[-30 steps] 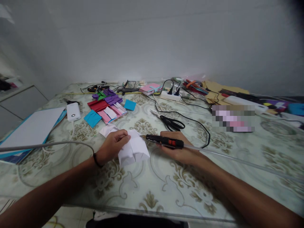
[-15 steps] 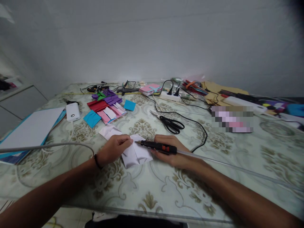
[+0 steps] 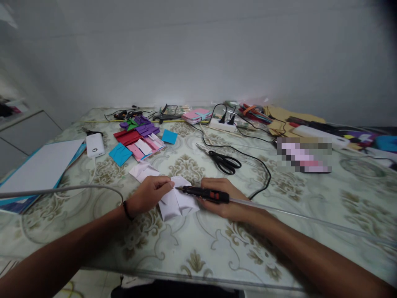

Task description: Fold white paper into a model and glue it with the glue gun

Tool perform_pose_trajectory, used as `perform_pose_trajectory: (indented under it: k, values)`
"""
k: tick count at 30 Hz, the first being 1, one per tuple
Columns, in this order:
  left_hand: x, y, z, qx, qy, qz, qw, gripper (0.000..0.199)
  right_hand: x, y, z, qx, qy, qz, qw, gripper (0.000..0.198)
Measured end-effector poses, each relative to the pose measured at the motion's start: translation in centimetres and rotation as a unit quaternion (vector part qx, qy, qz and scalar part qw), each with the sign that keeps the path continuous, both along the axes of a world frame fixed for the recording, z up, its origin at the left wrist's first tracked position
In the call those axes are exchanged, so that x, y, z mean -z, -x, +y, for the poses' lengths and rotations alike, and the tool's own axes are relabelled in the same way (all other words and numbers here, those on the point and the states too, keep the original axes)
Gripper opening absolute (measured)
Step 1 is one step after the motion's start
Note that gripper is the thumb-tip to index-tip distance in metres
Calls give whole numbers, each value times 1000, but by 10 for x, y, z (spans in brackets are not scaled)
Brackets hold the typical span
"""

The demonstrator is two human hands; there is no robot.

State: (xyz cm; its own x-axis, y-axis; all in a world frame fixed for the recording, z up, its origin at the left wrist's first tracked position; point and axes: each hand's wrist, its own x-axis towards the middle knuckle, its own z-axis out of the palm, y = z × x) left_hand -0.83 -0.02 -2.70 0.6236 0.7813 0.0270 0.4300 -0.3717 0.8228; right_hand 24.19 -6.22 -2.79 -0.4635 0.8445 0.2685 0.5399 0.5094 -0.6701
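Observation:
A folded white paper envelope (image 3: 187, 203) lies on the table in front of me. My left hand (image 3: 151, 193) pinches its upper left part, thumb on top, and the fingertips underneath are partly hidden. In my right hand (image 3: 223, 207) is a slim black and orange glue gun (image 3: 206, 193), with a long clear glue stick (image 3: 279, 213) trailing from its back end. The metal nozzle points left at the envelope's flap, close to my left thumb. I cannot tell whether it touches the paper. Another white paper piece (image 3: 143, 169) lies just behind my left hand.
Black scissors (image 3: 223, 161) lie beyond my right hand, by a black cable (image 3: 263, 165) running to a white power strip (image 3: 222, 125). Colored envelopes (image 3: 145, 145) are piled behind my left hand. At left are a white power bank (image 3: 95, 145) and paper sheets (image 3: 43, 163).
The glue gun has shifted slightly left along the envelope, its nozzle now nearer my left thumb. My left hand and the envelope stay almost where they were.

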Motion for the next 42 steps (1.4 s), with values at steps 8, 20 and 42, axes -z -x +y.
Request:
perform_pose_trajectory:
  k: [8,20,42]
  values:
    - [-1,1,-1,-1,5,0,1000,41,-3,-2,0,10,8,5,1000,19]
    - [1,0,-1,2,-2,13,1000,41,-6,-6,0,39,-12,-2,999,18]
    - [-1,0,-1,-16,-23,19,999,38,-5,-7,2,28,-60,11,998,20]
